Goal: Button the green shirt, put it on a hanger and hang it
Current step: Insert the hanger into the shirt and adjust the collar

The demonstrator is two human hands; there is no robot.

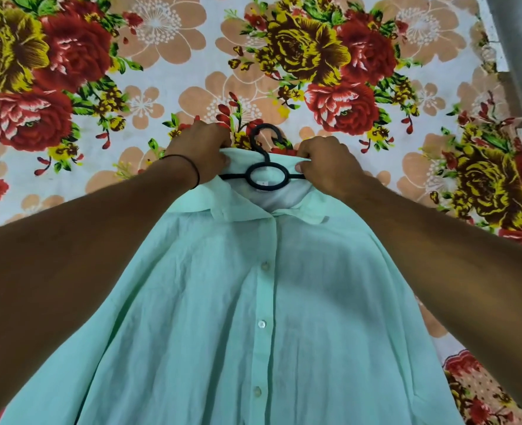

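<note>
Our left hand point(201, 145) and right hand point(324, 164) pinch the green shirt point(253, 302). One hard tug could slide it off the hanger point(264, 176).

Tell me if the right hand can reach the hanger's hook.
Probably yes: the hook lies bare beside the right hand, nothing between them, though its grip must first leave the collar.

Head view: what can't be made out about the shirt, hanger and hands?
All in the head view:
- hanger: arms hidden inside the green shirt.
- green shirt: hem cut off by the bottom edge; sleeves behind the forearms.
- left hand and right hand: fingertips hidden behind the collar they grip.
</note>
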